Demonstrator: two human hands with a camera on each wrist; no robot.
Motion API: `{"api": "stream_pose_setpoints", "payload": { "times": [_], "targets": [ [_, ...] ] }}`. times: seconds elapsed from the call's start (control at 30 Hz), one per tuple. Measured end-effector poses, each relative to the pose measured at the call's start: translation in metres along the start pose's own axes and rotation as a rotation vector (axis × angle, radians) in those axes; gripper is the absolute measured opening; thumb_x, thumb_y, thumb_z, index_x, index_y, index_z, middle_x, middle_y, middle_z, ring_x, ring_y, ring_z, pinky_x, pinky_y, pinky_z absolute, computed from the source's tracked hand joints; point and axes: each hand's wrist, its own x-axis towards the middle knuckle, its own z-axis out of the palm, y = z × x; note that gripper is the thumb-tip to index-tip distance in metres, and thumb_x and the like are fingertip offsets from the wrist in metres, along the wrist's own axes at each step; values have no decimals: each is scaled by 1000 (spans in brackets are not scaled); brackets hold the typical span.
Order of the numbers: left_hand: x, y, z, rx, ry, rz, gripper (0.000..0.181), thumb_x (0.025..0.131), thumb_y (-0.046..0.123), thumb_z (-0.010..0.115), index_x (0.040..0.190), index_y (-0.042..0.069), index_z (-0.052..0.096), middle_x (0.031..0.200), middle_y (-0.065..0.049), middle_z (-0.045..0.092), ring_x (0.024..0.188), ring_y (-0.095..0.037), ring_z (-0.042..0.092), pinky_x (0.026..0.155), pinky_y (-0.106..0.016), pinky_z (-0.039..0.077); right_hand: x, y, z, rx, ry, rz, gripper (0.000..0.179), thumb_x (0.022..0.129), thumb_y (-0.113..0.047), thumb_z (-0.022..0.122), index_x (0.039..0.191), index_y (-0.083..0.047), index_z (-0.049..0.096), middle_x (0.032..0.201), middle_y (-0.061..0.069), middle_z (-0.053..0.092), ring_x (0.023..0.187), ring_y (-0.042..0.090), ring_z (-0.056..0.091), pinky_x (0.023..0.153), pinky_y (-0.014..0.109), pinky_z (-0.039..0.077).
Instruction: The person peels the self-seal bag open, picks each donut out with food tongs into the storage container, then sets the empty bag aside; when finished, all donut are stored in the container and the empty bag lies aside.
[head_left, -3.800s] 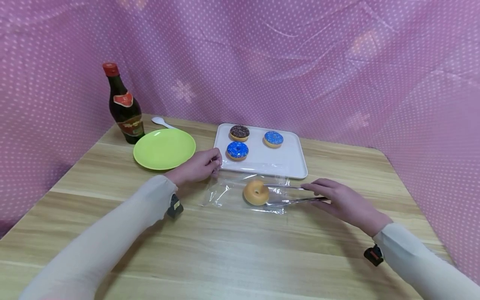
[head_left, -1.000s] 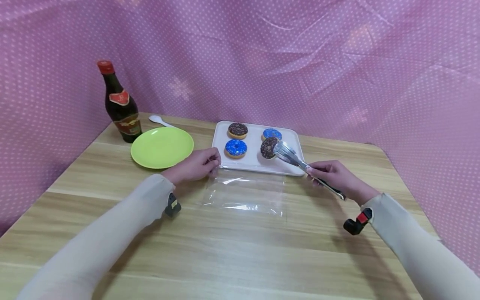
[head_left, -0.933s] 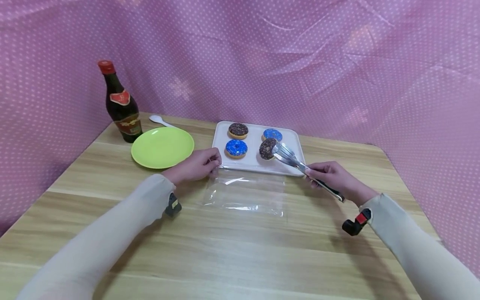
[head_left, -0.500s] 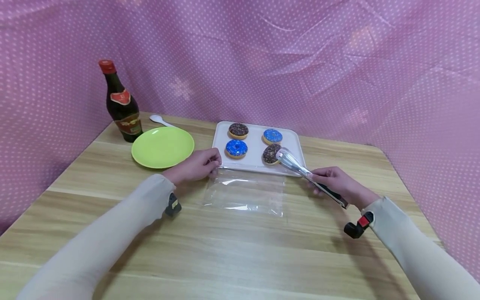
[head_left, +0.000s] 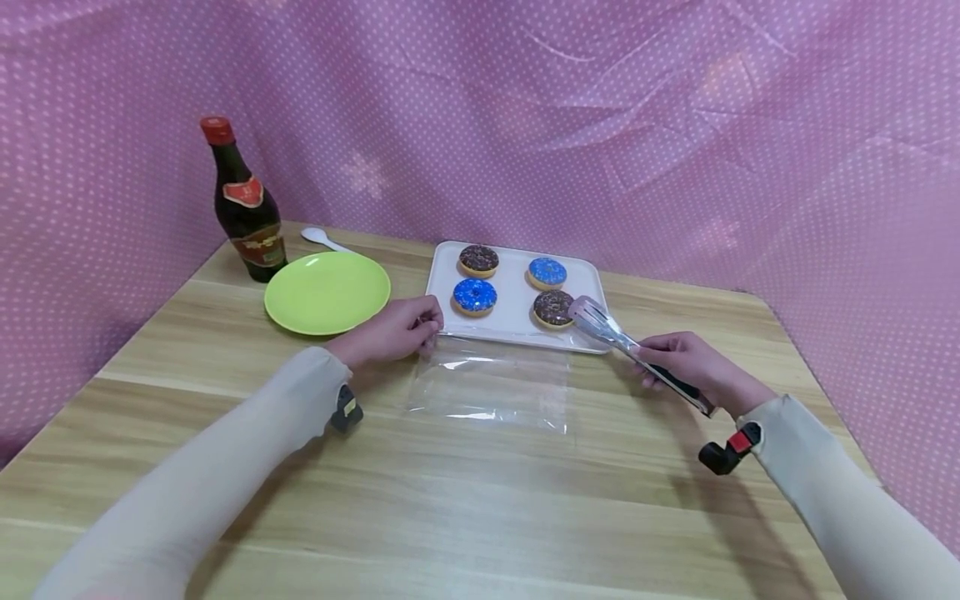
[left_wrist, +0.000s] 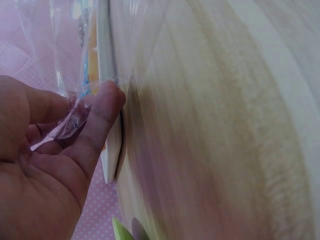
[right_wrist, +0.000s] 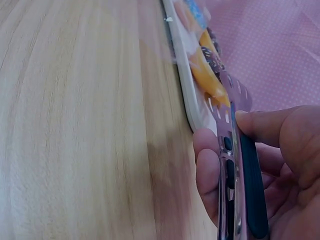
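Note:
My left hand pinches the edge of a clear plastic bag, which lies flat along the tray's front; in the left wrist view the film bunches between thumb and fingers. In my right hand is a pair of metal tongs with dark grips. Their tips stand at the right edge of a chocolate doughnut resting on the white tray; whether they touch it I cannot tell. Beside it on the tray sit two blue-iced doughnuts and another chocolate one.
A lime-green plate stands left of the tray, near my left forearm. Behind it lie a white spoon and a tall dark bottle with a red cap. Pink dotted cloth hangs round the back of the wooden table.
Earlier the tongs held a tan ring at the bag. Then they held the chocolate doughnut over the tray; now it lies flat there and the tongs have shifted right. The left hand stayed put.

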Motion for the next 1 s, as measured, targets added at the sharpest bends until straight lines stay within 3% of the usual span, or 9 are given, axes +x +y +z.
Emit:
{"api": "stream_pose_setpoints", "payload": {
  "times": [0.27,0.63,0.73,0.87,1.0],
  "targets": [
    [1,0,0,-10,-15,5,11,109,6,49,105,0,56,87,-14,64,78,-19,62,71,-28,53,-2,4,-1,0,15,12,49,109,-20,56,142,16,51,93,-1,73,75,4,68,71,21,60],
    [-2,5,-3,65,23,28,13,106,5,53,108,-2,63,94,-16,67,77,-18,63,70,-28,55,-13,8,-13,-159,75,-78,51,108,-31,58,138,10,58,101,6,76,84,7,71,78,27,61],
    [-3,7,-5,122,58,45,17,104,5,53,115,-1,64,111,-19,66,89,-23,64,80,-35,56,-19,13,-20,-190,124,-76,54,108,-34,58,142,8,56,107,6,77,89,6,71,80,25,59],
    [-7,16,-10,233,114,72,27,105,12,54,128,1,62,139,-25,56,121,-36,58,107,-53,50,-26,24,-31,-217,213,-93,55,108,-35,57,143,7,53,106,-1,76,90,4,72,80,23,58],
    [-14,29,-11,363,121,152,41,105,29,60,140,6,58,152,-23,50,144,-41,45,120,-59,39,-31,37,-40,-349,341,-115,50,108,-36,58,135,6,59,96,2,76,78,2,64,67,23,52]
  ]
}}
